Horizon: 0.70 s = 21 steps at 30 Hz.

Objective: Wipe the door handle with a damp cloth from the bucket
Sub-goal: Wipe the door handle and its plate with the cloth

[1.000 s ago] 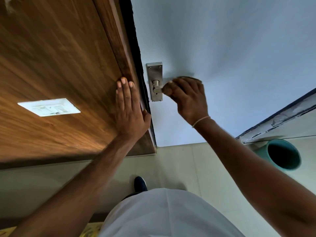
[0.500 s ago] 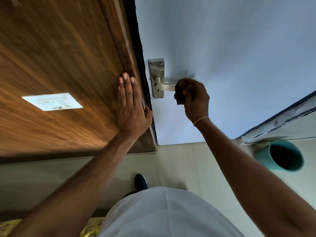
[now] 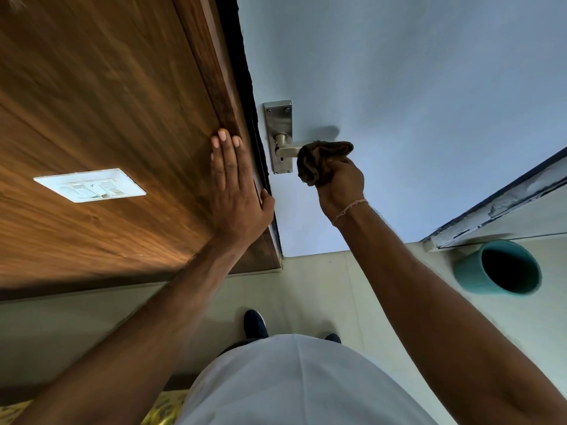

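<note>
A steel lever door handle (image 3: 287,151) on its backplate (image 3: 278,124) is fixed to a pale blue door (image 3: 399,87). My right hand (image 3: 339,185) grips a dark brown cloth (image 3: 320,157), which is wrapped over the outer end of the lever. My left hand (image 3: 236,191) lies flat, fingers together, against the wooden frame (image 3: 221,87) just left of the door edge. A teal bucket (image 3: 472,271) stands on the floor at the right; its inside looks dark.
A white switch plate (image 3: 90,185) sits on the wooden panel at the left. A worn door sill (image 3: 497,207) runs above the bucket. My dark shoes (image 3: 254,323) stand on the pale tiled floor (image 3: 322,286) below the door.
My right hand slid outward along the lever and has turned so the brown cloth now shows above my fist. My left hand has stayed flat on the frame.
</note>
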Tool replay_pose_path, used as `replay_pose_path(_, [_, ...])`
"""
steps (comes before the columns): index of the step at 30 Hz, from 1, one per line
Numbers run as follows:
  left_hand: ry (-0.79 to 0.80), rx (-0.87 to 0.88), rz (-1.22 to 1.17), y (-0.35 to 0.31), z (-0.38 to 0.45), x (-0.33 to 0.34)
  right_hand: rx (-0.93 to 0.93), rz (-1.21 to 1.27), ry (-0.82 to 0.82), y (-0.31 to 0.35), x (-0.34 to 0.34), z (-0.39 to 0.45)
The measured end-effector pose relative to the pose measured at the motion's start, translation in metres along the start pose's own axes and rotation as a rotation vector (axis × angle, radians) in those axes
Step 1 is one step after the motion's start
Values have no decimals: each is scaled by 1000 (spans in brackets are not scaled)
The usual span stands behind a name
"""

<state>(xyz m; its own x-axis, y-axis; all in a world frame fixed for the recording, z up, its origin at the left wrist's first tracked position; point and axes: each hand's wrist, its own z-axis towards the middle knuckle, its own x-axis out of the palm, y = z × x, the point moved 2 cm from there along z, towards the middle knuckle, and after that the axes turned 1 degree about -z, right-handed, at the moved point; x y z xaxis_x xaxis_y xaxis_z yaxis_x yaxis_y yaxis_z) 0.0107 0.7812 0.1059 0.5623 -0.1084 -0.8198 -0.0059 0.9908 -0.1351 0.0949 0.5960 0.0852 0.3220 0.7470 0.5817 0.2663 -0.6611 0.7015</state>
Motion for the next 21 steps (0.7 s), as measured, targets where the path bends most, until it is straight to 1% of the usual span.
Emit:
replay_pose_path(3, [-1, 10, -5, 2, -1, 1, 137, 172, 41, 4, 6, -3])
replay_pose_path(5, [-13, 22, 1, 5, -1, 1, 182, 286, 7, 1, 13, -1])
replay_pose_path(6, [-28, 32, 0, 5, -1, 1, 188, 298, -3, -4, 20, -1])
replay_pose_path(8, [-60, 52, -9, 7, 0, -1, 194, 235, -13, -17, 39, -10])
replay_pose_path(10, [-56, 70, -27, 11, -1, -3, 229, 199, -37, -24, 50, -17])
replay_pose_path(15, [-33, 110, -29, 20, -1, -5, 204, 295, -76, -25, 40, -4])
replay_pose_path(17, [-30, 109, -35, 19, -2, -5, 204, 309, -57, -32, 49, -10])
replay_pose_path(21, [-21, 104, -40, 17, -1, -4, 204, 173, 44, -37, 54, -29])
